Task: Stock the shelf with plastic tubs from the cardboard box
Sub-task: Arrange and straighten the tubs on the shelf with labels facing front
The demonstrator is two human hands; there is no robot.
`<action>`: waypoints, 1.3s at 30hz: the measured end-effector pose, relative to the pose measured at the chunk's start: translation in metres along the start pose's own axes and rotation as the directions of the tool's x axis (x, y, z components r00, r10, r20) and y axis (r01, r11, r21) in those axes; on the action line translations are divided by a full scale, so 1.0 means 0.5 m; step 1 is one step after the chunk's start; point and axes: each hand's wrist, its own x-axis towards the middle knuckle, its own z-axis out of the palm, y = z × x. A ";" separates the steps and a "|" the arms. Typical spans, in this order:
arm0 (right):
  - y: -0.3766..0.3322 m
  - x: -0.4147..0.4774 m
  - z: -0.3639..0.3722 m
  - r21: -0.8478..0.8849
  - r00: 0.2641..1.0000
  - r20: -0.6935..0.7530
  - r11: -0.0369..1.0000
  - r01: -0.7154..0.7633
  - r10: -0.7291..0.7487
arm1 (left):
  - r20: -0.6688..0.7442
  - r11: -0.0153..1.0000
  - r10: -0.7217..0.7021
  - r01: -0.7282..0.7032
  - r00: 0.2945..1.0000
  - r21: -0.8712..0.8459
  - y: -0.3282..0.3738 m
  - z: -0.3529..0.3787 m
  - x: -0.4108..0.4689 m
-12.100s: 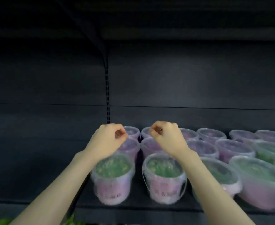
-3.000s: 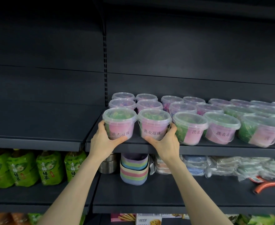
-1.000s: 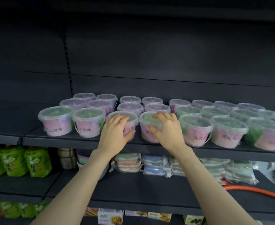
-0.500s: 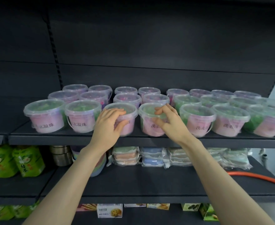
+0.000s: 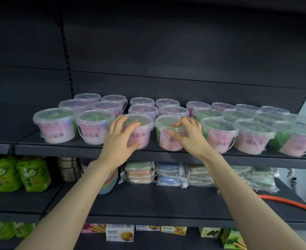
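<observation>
Clear plastic tubs with pink and green contents stand in three rows on the dark upper shelf (image 5: 76, 150). My left hand (image 5: 120, 139) grips the third front-row tub (image 5: 141, 134) from the left, with fingers over its lid edge and the thumb low on its side. My right hand (image 5: 190, 138) grips the fourth front-row tub (image 5: 164, 139), with fingers on the lid and the thumb on its front. Both tubs stand on the shelf near its front edge. The cardboard box is out of view.
One shelf down are green drink pouches (image 5: 18, 172), stacked metal tins (image 5: 70, 168) and wrapped pastel packs (image 5: 168, 173). An orange hose (image 5: 286, 202) lies at the right. Snack boxes (image 5: 119, 232) fill the lowest shelf. Bare shelf lies left of the tubs.
Three seconds ago my hands held the two leftmost front tubs; they have since moved right to the third and fourth. Over the last half second they have stayed on these two.
</observation>
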 end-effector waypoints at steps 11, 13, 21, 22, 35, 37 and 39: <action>0.023 -0.045 0.057 0.194 0.981 -0.064 0.967 -0.166 0.181 | -0.170 0.840 -0.448 0.349 0.878 -0.415 0.026 0.076 -0.057; 0.030 -0.043 0.066 0.203 0.977 -0.076 0.963 -0.179 0.198 | -0.165 0.846 -0.476 0.399 0.864 -0.353 0.025 0.083 -0.052; 0.034 -0.038 0.098 0.055 0.921 -0.286 0.964 -0.259 0.264 | -0.177 0.827 -0.543 0.488 0.821 -0.279 0.020 0.090 -0.042; 0.034 -0.037 0.098 0.081 0.917 -0.297 0.964 -0.252 0.265 | -0.182 0.828 -0.544 0.489 0.819 -0.273 0.021 0.090 -0.043; 0.024 -0.042 0.092 0.137 0.939 -0.204 0.958 -0.253 0.277 | -0.142 0.828 -0.547 0.510 0.825 -0.232 0.028 0.078 -0.043; 0.024 -0.044 0.093 0.116 0.941 -0.206 0.961 -0.249 0.269 | -0.129 0.824 -0.552 0.516 0.823 -0.236 0.025 0.076 -0.043; 0.025 -0.046 0.091 0.120 0.942 -0.212 0.963 -0.240 0.261 | -0.115 0.821 -0.553 0.515 0.826 -0.245 0.021 0.074 -0.042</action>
